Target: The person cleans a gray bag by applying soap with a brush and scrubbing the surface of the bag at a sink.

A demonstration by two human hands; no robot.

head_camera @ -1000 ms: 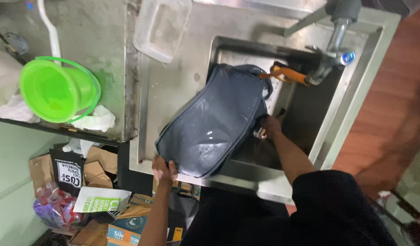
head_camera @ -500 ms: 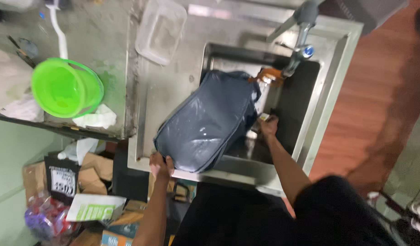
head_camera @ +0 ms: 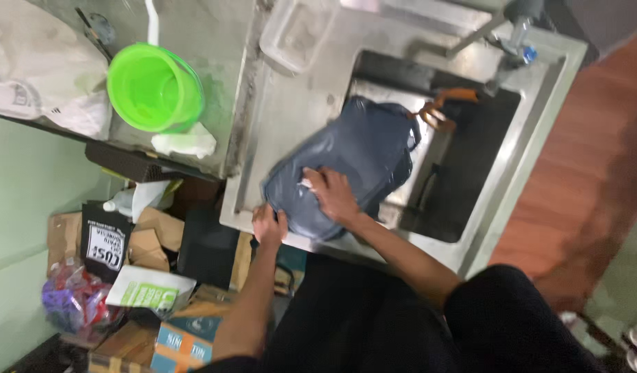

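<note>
A wet dark blue bag (head_camera: 360, 155) lies tilted across the edge of a steel sink (head_camera: 484, 200), partly on the drainboard. My left hand (head_camera: 268, 225) grips the bag's near corner at the sink's front rim. My right hand (head_camera: 330, 193) presses flat on top of the bag, with something small and white under its fingers. An orange strap or handle (head_camera: 442, 110) sticks out at the bag's far end, below the tap (head_camera: 515, 38).
A green plastic bucket (head_camera: 152, 86) and a white cloth (head_camera: 184, 144) sit on the counter to the left. A clear plastic container (head_camera: 297, 31) lies at the back. Cardboard boxes and bags (head_camera: 125, 276) are piled on the floor below.
My right hand has come from the sink basin beside the bag up onto the top of the bag. The left hand keeps its hold on the near corner. The view has shifted.
</note>
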